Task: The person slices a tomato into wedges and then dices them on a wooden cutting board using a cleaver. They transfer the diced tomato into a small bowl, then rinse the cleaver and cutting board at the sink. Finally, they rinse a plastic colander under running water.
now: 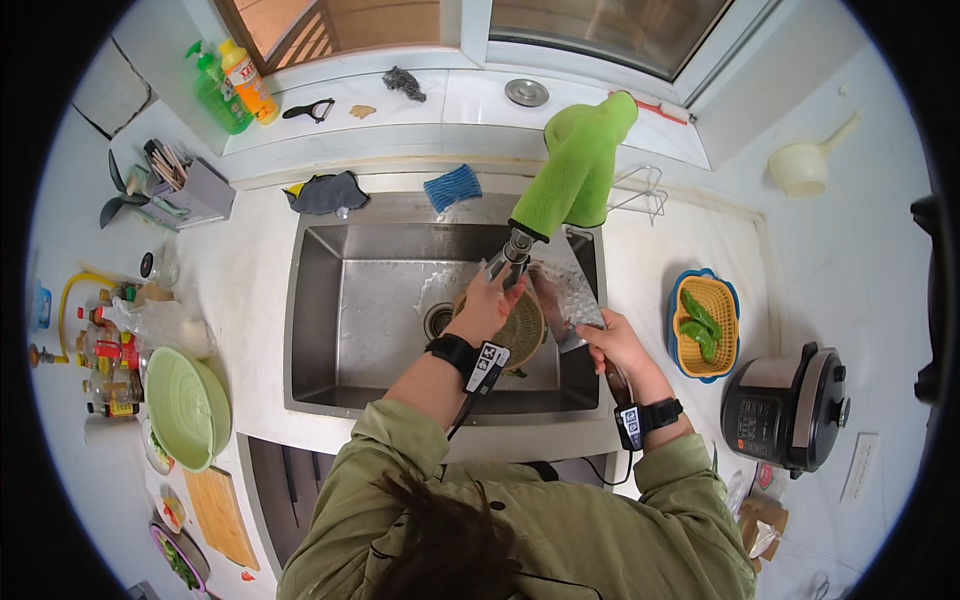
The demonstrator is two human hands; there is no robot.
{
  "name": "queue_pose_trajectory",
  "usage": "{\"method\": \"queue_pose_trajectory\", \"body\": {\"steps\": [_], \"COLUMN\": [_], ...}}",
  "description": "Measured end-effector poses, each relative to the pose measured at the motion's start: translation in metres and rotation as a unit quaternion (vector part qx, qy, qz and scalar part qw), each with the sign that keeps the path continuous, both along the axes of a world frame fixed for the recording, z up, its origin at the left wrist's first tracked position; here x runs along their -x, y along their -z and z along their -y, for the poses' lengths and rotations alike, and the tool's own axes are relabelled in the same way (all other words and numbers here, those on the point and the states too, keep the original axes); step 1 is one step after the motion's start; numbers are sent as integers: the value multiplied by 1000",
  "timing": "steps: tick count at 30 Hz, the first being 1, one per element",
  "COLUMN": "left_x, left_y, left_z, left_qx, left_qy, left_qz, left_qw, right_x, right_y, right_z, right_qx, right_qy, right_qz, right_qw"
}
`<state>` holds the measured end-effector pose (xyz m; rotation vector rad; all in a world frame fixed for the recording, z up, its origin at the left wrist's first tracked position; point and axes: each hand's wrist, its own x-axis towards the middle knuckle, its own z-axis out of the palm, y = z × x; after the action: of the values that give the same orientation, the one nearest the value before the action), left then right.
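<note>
My right hand (616, 346) grips a kitchen cleaver (574, 300) near where its dark wooden handle meets the blade. The wide blade is wet and held tilted over the right side of the stainless steel sink (315, 315). My left hand (487, 300) is around the metal spout head of the faucet (514, 255), just left of the blade. A green cloth (574, 169) hangs over the faucet's neck. Below my hands, a round tan basin (531, 326) stands in the sink, partly hidden by my left hand and the blade.
A blue scrubbing sponge (452, 187) and grey cloth (330, 193) lie behind the sink. To the right are a yellow basket (721, 358) of green peppers and an electric pressure cooker (780, 412). On the left stand a green colander (187, 409), several bottles (109, 352) and a wooden cutting board (217, 517).
</note>
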<state>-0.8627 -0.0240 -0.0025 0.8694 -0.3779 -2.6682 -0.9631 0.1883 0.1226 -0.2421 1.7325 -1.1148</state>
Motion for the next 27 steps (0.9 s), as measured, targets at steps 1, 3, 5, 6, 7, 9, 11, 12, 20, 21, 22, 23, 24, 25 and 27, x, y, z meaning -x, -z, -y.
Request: {"method": "queue_pose_trajectory", "body": {"steps": [1, 3, 5, 6, 7, 9, 11, 12, 20, 21, 22, 23, 24, 25, 27], "left_x": [1, 3, 6, 6, 6, 6, 8, 10, 19, 19, 19, 18, 16, 13, 4], "left_y": [-2, -6, -9, -10, -10, -9, -7, -5, 22, 25, 27, 29, 30, 30, 28], "left_z": [-2, -2, 1, 2, 5, 10, 19, 20, 16, 20, 22, 23, 23, 21, 15], "left_qx": [29, 68, 86, 169, 252, 308, 242, 267, 315, 323, 283, 221, 294, 345, 402], "left_qy": [-11, -43, -94, -84, -84, -81, -78, -68, -70, -65, -56, -38, -53, -59, -54], "left_qz": [10, 35, 43, 57, 49, 41, 40, 41, -78, -95, -77, -33, -22, 14, 98], "left_qw": [999, 996, 991, 980, 963, 947, 966, 960, 943, 939, 954, 974, 954, 937, 909], "right_x": [-4, -8, -14, -14, -15, -18, -19, -19, -20, -21, -22, -23, -25, -26, -27], "right_y": [2, 6, 9, 9, 10, 10, 10, 10, 9, 7, 6, 5, 4, 3, 4], "right_z": [1, 5, 9, 10, 11, 12, 11, 11, 13, 13, 14, 14, 15, 17, 23], "right_qx": [10, 22, 30, 26, 24, 36, 31, 35, 28, 27, 32, 37, 38, 42, 54], "right_qy": [7, -7, -13, -28, -28, -19, -20, -12, -30, -26, -31, -30, -26, -31, -32], "right_qz": [15, 25, 24, 23, 16, 29, 24, 33, 39, 44, 41, 43, 52, 52, 70], "right_qw": [1000, 999, 999, 999, 999, 999, 999, 999, 998, 998, 998, 998, 998, 997, 996]}}
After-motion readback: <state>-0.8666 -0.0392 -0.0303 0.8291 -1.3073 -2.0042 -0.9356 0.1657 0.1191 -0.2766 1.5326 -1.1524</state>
